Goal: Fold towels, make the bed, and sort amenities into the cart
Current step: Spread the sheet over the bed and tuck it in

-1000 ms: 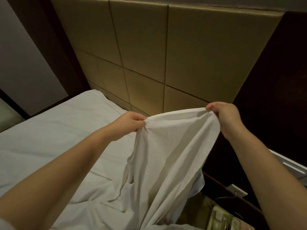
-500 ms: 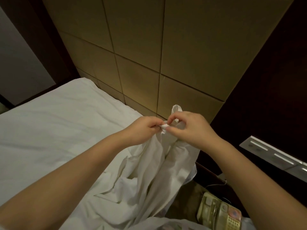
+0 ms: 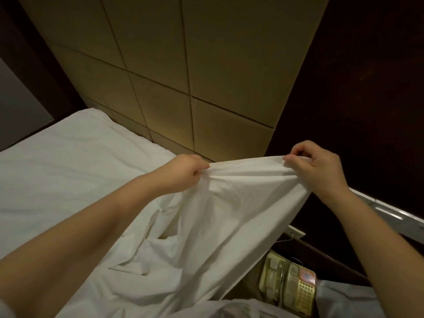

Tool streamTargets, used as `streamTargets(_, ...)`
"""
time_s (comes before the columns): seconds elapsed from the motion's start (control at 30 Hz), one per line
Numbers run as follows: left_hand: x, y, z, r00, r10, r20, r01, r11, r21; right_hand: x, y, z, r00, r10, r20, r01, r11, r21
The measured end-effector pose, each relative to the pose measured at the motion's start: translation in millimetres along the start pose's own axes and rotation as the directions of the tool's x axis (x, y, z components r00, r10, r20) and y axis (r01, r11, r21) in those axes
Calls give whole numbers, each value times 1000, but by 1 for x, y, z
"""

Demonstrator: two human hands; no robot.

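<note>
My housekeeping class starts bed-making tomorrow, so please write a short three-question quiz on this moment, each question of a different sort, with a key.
1. True or false: the left hand and the right hand both hold the upper edge of the white sheet.
2. Which thing lies beside the bed, at lower right? A) telephone B) kettle C) lamp
3. Fill in: behind the bed stands a padded ____ of square panels.
Key: 1 true; 2 A; 3 headboard.
</note>
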State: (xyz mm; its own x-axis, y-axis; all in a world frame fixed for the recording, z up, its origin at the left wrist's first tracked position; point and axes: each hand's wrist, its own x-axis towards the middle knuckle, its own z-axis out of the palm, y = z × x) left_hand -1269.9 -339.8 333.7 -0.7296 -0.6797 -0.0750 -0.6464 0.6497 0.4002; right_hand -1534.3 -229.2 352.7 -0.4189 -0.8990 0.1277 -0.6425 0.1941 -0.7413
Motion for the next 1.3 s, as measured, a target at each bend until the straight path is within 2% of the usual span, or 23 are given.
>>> streamTargets(0.17,27,15,31,989,-42,139,29,995,91,-19,22,-33,998,-5,-57,4,1000,-6)
streamTargets(0.37,53,44,82,991,-44,123,44,999,-2,-51,56,-62,991,78,-108,-81,996,-27)
streamTargets(0.6,60,64,139,956,-101,274,82,994,79,-79,91,-77,987,141,-79,-144,989,-32)
streamTargets(0.7,57,63,152,963,-79,257,72,997,37,-84,106,-77,982,175,-70,-177,984,-19)
streamTargets(0.77,58,56,148,980,-57,192,60,998,-10,-84,116,-76,973,214,-84,-216,976,-24)
streamTargets(0.83,62,49,133,993,-65,103,70,997,-42,-82,126,-72,964,249,-93,-253,967,-33)
streamTargets(0.93,73,48,99,997,-46,56,49,997,-59,-77,134,-66,956,277,-99,-280,960,-19)
streamTargets(1.0,79,56,70,994,-105,30,108,984,-145,-71,134,-64,954,279,-112,-282,959,-12)
streamTargets(1.03,80,59,56,985,-162,61,173,952,-254,-67,135,-62,951,282,-123,-285,958,-6)
streamTargets(1.1,76,63,34,960,-194,200,272,805,-526,-60,136,-59,941,304,-147,-306,952,6)
streamTargets(1.13,73,64,29,950,-174,258,298,745,-597,-58,136,-59,935,319,-158,-321,947,13)
streamTargets(1.17,70,63,28,945,-163,285,306,748,-588,-56,138,-58,926,337,-169,-337,941,26)
streamTargets(1.23,67,61,38,940,-174,293,291,856,-426,-54,142,-59,911,365,-193,-361,931,57)
streamTargets(1.3,71,56,55,926,-173,334,284,905,-317,-55,145,-59,901,380,-208,-373,925,73)
